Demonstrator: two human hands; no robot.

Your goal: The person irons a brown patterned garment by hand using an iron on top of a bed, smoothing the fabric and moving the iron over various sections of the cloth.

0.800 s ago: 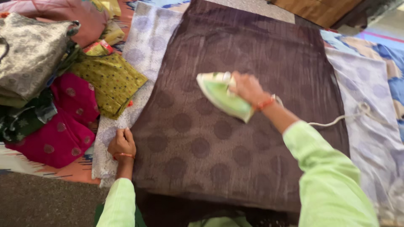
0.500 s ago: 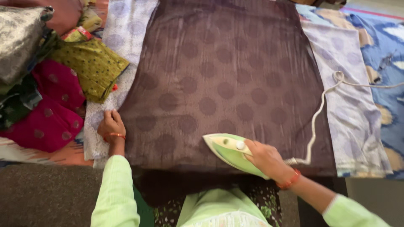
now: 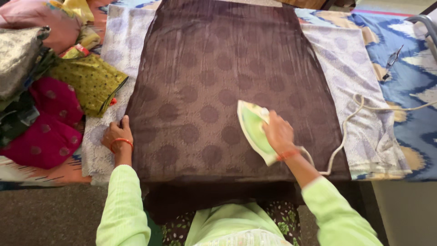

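Two hands share the work here, and we judge the step in hand to be pressing the lower part of the dark brown fabric with woven round dots (image 3: 205,91). Our right hand (image 3: 278,133) is clenched around the handle of the green and white electric iron (image 3: 254,130), whose sole lies flat on the cloth with its tip pointing away from us. Our left hand (image 3: 116,135) rests open at the cloth's left edge, fingers spread, grasping nothing, only pinning the hem.

To do this well, we would keep the sole flat, glide along the weave, and hold the pinned edge taut so no crease gets pressed in. The white cord (image 3: 350,123) loops just right of the grip, so we would keep it off the warm cloth.

Under the brown fabric lies a pale lilac printed sheet (image 3: 359,91). Beyond the cord spreads a blue and cream zigzag cover (image 3: 409,77), with a pair of scissors (image 3: 391,61) lying on it. Far left of the open hand sit folded clothes: an olive dotted piece (image 3: 86,82), a magenta one (image 3: 45,127) and a silver-grey one (image 3: 18,59).
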